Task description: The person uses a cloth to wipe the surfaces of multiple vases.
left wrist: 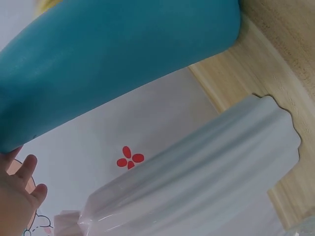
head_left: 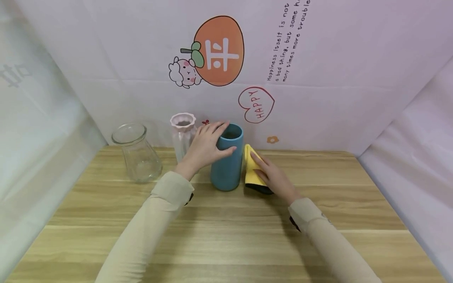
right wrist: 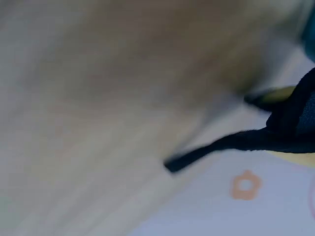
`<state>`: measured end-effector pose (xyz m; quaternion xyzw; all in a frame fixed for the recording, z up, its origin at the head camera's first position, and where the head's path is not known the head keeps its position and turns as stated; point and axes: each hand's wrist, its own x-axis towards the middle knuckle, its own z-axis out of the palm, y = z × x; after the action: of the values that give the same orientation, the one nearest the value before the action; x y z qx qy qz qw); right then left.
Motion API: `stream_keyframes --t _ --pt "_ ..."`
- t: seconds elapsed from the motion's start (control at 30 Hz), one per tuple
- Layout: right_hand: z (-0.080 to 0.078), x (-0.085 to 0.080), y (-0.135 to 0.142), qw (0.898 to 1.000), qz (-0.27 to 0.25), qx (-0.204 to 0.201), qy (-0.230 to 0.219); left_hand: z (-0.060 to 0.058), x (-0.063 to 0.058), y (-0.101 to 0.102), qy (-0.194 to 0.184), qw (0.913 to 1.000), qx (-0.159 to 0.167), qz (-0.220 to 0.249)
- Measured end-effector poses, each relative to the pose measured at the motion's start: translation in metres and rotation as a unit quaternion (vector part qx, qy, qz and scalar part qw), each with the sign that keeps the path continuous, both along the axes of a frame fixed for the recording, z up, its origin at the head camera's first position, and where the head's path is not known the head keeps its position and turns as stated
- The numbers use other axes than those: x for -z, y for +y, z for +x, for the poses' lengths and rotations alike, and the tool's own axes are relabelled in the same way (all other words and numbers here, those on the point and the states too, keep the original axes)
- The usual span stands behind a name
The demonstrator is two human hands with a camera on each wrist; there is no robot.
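Observation:
A tall blue vase (head_left: 228,169) stands upright on the table. My left hand (head_left: 207,147) holds it near the rim, thumb across the front and fingers at the top left side. In the left wrist view, those fingertips (left wrist: 27,169) touch the top end of the blue vase (left wrist: 123,54). Just right of the vase, my right hand (head_left: 274,177) grips a folded yellow cloth (head_left: 252,175) with a dark underside. The right wrist view shows dark fabric (right wrist: 290,135) with a little yellow; the right hand's fingers are hidden there.
A pale pink and white fluted vase (head_left: 180,143) stands just behind the left wrist. Further left is a clear glass vase (head_left: 141,167). A printed white cloth backdrop (head_left: 318,118) rises behind the wooden table (head_left: 219,243).

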<state>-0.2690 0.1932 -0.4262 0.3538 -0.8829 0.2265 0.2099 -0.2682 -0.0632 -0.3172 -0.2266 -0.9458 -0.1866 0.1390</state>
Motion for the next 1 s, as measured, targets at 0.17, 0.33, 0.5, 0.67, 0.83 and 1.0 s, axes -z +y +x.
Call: stream_keyframes --t 0.17,0.33,0.5,0.67,0.83,1.0 --pt "-0.004 -0.027 -0.015 0.996 -0.069 -0.021 0.053 -0.002 -0.002 0.001 -0.02 0.9997 0.005 0.012" --pt "-0.008 -0.045 -0.022 0.992 -0.1 -0.03 0.075 -0.006 -0.001 0.001 -0.032 0.9992 0.015 0.018" --pt "-0.006 -0.054 -0.024 0.997 -0.076 -0.024 0.011 -0.007 -0.001 0.0 -0.039 0.9987 0.021 0.026" --pt "-0.004 -0.054 -0.024 0.997 -0.045 -0.018 -0.061 -0.007 -0.002 0.0 -0.041 0.9987 0.022 0.021" --pt "-0.002 -0.044 -0.023 0.999 -0.027 -0.017 -0.036 -0.007 -0.002 0.0 -0.037 0.9992 0.014 0.003" --pt "-0.001 -0.024 -0.018 1.0 0.001 -0.011 -0.011 -0.007 -0.001 0.002 -0.04 0.9992 0.01 0.0"
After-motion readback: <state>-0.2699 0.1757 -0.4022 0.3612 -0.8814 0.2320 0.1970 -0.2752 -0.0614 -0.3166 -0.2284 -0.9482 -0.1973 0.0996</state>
